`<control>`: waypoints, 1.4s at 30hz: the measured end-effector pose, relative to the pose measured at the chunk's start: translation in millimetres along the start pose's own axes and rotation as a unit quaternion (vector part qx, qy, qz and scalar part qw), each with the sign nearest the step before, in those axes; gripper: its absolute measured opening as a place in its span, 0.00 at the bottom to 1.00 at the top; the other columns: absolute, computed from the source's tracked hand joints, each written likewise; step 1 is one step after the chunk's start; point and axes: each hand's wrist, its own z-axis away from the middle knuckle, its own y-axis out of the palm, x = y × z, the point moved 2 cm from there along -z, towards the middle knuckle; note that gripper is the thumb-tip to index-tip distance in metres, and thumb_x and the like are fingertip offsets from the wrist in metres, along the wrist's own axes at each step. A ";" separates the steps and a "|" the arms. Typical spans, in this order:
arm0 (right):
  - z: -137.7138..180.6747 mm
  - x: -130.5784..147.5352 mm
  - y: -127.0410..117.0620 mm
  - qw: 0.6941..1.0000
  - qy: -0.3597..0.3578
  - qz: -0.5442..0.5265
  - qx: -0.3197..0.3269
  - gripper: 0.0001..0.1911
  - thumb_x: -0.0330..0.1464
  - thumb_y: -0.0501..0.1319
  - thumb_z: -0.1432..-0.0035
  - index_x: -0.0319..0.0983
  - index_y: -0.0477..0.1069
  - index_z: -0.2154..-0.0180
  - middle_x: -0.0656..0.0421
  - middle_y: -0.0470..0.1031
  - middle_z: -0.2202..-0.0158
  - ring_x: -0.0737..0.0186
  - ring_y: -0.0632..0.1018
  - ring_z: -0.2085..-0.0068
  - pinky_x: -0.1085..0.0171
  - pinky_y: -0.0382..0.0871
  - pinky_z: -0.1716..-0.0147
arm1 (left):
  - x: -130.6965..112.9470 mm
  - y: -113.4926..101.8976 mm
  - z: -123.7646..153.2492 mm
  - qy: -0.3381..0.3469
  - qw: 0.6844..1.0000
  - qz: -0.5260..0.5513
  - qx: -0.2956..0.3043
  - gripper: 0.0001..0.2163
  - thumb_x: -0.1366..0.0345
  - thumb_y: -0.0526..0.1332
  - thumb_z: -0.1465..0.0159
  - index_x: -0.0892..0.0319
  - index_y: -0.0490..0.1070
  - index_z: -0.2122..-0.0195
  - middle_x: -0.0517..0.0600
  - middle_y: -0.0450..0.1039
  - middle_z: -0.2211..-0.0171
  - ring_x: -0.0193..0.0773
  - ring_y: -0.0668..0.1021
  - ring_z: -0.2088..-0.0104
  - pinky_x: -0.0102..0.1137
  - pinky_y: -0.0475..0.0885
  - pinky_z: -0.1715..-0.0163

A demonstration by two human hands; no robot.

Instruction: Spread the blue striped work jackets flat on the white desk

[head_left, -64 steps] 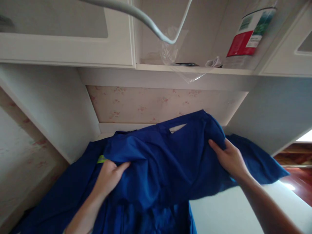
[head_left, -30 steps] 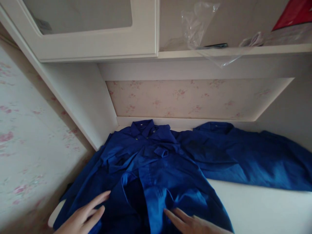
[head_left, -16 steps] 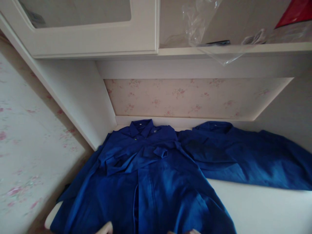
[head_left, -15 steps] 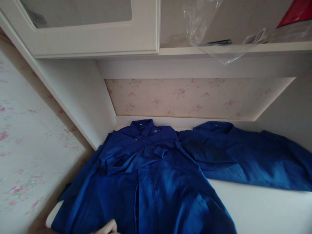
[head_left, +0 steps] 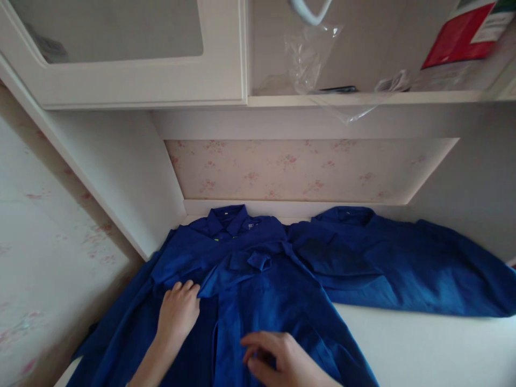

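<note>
A blue work jacket [head_left: 266,279] lies spread on the white desk top [head_left: 423,349], collar toward the back wall. My left hand [head_left: 177,314] rests flat on the jacket's left chest, fingers apart. My right hand [head_left: 278,360] is over the front panel near the bottom edge of the view, its fingers curled and pinching the blue cloth. A second blue garment [head_left: 403,263] lies to the right, along the back of the desk.
A white cabinet [head_left: 133,80] with a glass door hangs above on the left. The open shelf [head_left: 363,98] beside it holds a clear plastic bag [head_left: 310,54] and a red and white package [head_left: 459,37]. Floral wallpaper covers the back wall [head_left: 306,169].
Both hands dropped out of the bottom of the view, then came back up onto the jacket. The left now lies flat on the chest and the right pinches the front panel.
</note>
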 end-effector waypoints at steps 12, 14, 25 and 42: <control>-75.3 -68.0 -40.3 0.966 0.115 0.165 -0.164 0.31 0.30 0.61 0.45 0.43 0.61 0.40 0.54 0.78 0.55 0.53 0.79 0.56 0.60 0.68 0.57 | -77.8 -68.1 27.5 0.134 0.922 0.362 0.031 0.11 0.65 0.53 0.31 0.51 0.73 0.53 0.47 0.75 0.61 0.35 0.78 0.64 0.27 0.72 0.62; -80.1 -65.3 -38.4 0.963 0.121 0.166 -0.174 0.23 0.33 0.60 0.43 0.40 0.65 0.45 0.54 0.79 0.60 0.52 0.79 0.58 0.60 0.68 0.60 | -67.4 -78.8 30.5 0.124 0.905 0.407 0.021 0.10 0.62 0.55 0.31 0.50 0.73 0.52 0.46 0.75 0.61 0.33 0.78 0.66 0.24 0.72 0.64; -43.8 -32.2 -72.6 0.954 -0.031 -0.096 -0.283 0.20 0.39 0.67 0.53 0.45 0.76 0.55 0.59 0.79 0.61 0.52 0.78 0.60 0.58 0.72 0.57 | -127.8 -68.3 40.6 0.206 0.883 0.414 -0.084 0.13 0.69 0.56 0.34 0.52 0.70 0.49 0.55 0.72 0.52 0.37 0.78 0.58 0.30 0.75 0.54; 101.3 -157.2 -195.2 0.873 0.204 0.044 -0.442 0.30 0.33 0.67 0.63 0.43 0.73 0.52 0.53 0.76 0.52 0.44 0.73 0.49 0.45 0.65 0.46 | 20.2 23.5 -22.1 -0.068 0.966 0.222 -0.117 0.19 0.55 0.47 0.32 0.59 0.74 0.57 0.56 0.78 0.59 0.48 0.80 0.60 0.38 0.76 0.59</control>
